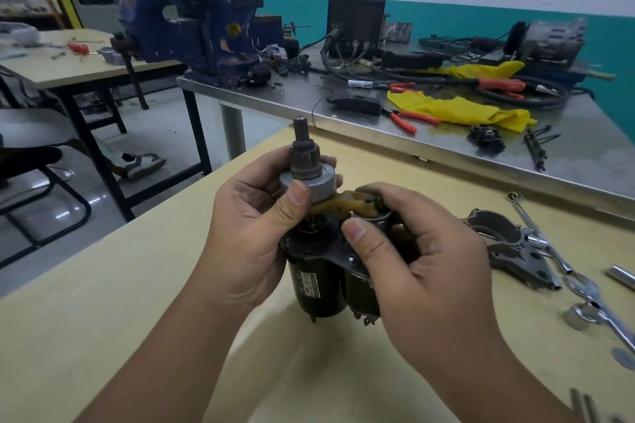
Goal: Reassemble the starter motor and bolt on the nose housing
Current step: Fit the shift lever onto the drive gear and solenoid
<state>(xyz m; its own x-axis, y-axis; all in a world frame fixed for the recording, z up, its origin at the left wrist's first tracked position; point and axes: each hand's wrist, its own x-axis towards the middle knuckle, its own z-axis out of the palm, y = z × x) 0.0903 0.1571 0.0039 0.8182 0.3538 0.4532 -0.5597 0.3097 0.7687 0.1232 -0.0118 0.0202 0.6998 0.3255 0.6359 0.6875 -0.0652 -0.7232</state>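
- Beige worktop (120,285) carries the upright starter motor (318,280), steadied for fitting.
- Left hand (251,227) grips the drive pinion (307,168); right hand (409,251) pinches the amber shift fork (347,203).
- Nose housing (512,244) waits nearby.

Starter motor (318,280) glossy black; workbench (429,134) brushed metal.

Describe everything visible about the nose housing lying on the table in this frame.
The nose housing is a grey cast-metal piece, dull and grimy, with a round hollow bell and a flat flange with bolt holes. It lies on the yellow table, right of the starter motor, not yet fitted. Neither hand touches it; a chrome wrench lies across its right side.
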